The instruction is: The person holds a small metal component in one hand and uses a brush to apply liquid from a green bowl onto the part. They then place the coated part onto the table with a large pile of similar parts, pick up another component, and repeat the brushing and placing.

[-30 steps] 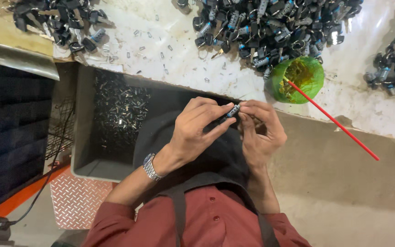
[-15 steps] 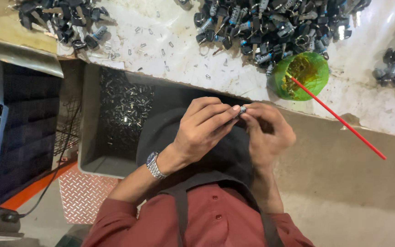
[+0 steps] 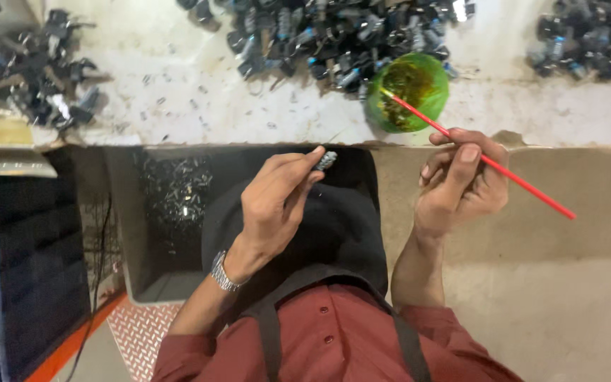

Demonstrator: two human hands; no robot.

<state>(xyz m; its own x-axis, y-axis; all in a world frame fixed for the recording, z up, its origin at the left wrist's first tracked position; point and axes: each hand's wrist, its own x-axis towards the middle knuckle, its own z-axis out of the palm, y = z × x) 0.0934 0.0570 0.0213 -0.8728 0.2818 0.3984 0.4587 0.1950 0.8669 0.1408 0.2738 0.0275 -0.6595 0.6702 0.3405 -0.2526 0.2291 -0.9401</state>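
Hands apart: left hand pinches small metal part up for access, right hand grips red stick, tip dipped in green bowl at 12 o'clock on desk.

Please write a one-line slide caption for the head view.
Left hand pinches a small metal part; right hand holds a red stick by a green bowl.

Round green plastic bowl holds brownish-yellow residue; the thin plastic stick is red. Small ribbed metal part is silver-grey. Checker-patterned metal floor plate has an orange edge.
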